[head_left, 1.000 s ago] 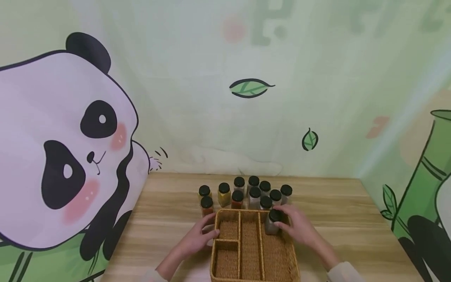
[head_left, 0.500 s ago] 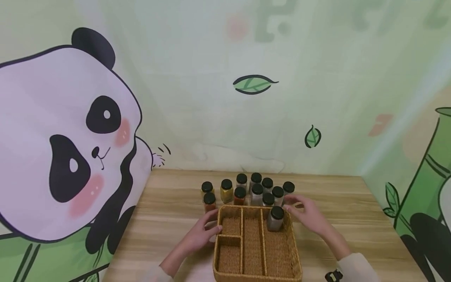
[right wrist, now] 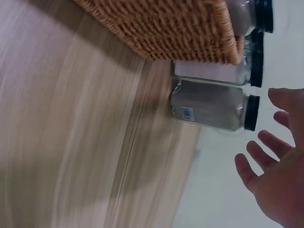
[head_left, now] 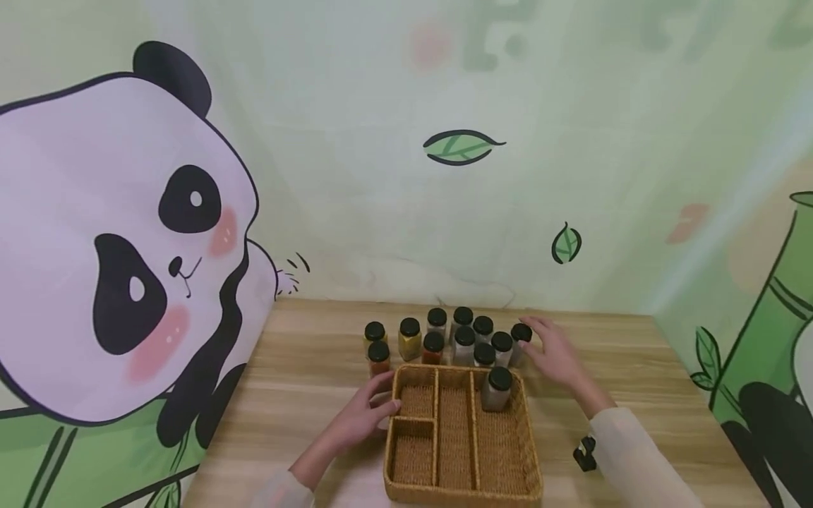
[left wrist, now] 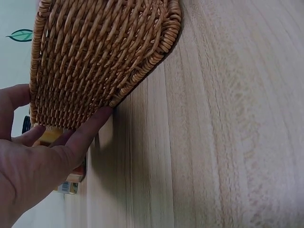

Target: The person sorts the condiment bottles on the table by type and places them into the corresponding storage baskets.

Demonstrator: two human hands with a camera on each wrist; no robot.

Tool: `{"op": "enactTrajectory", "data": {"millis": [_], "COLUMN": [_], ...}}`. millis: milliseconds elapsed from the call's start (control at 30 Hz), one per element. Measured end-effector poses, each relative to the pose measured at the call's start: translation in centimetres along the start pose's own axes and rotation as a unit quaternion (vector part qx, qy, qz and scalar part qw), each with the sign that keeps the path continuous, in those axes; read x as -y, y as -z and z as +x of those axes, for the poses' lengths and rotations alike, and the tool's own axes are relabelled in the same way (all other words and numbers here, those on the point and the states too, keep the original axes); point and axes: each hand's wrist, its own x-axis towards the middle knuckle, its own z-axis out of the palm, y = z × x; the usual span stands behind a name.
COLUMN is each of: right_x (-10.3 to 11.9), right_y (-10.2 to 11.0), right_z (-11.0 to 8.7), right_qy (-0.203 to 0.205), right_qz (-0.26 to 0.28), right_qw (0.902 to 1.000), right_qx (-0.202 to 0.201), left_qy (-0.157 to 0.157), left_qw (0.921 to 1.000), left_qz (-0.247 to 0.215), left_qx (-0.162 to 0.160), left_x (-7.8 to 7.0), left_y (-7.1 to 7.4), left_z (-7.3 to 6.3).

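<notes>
Jar (right wrist: 209,105), rightmost beyond the basket (head_left: 462,494) touched by the relaxed left hand (head_left: 358,423), is likely stiff and slippery, and best gripped round its cap (right wrist: 251,113) near the spread, empty right hand (head_left: 557,356).

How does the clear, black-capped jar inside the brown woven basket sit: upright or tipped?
Upright: the jar has its black cap uppermost, its body below, in the right-hand compartment of the basket.

Plain, pale off-white sleeves (head_left: 636,455)
</notes>
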Motion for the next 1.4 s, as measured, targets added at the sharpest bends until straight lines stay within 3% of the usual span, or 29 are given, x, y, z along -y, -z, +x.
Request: {"op": "enactTrajectory", "data": {"millis": [200,533,833,1133,1400], "right_x": [-0.2,-0.7,-0.7,-0.7,0.6], "right_y": [-0.6,-2.7,-2.8,-1.1,3.2], "right_z": [0.8,0.8,1.4,1.7,1.7], "right_qy": [0.013,-0.007,-0.023,-0.01,0.007], "right_qz": [-0.017,0.0,-0.004,-0.027,-0.017], "right_qw": [0.9993,0.9994,0.9994,0.9996,0.9991], "right_qx": [0.03,-0.034,-0.024,-0.005,0.039], "left_qy": [-0.004,-0.003,0.0,-0.001,-0.002], "left_qw": [0.9999,1.0,1.0,0.9999,1.0], "left_qz": [0.012,-0.008,-0.007,-0.009,0.006], "left_qx": [0.001,0.001,0.002,0.006,0.004], "left_x": [-0.5,-0.2,-0.1,-0.2,-0.1], "left_y": [0.0,0.0,0.2,0.1,0.0], "left_z": [0.2,0.1,-0.1,-0.1,0.2]}}
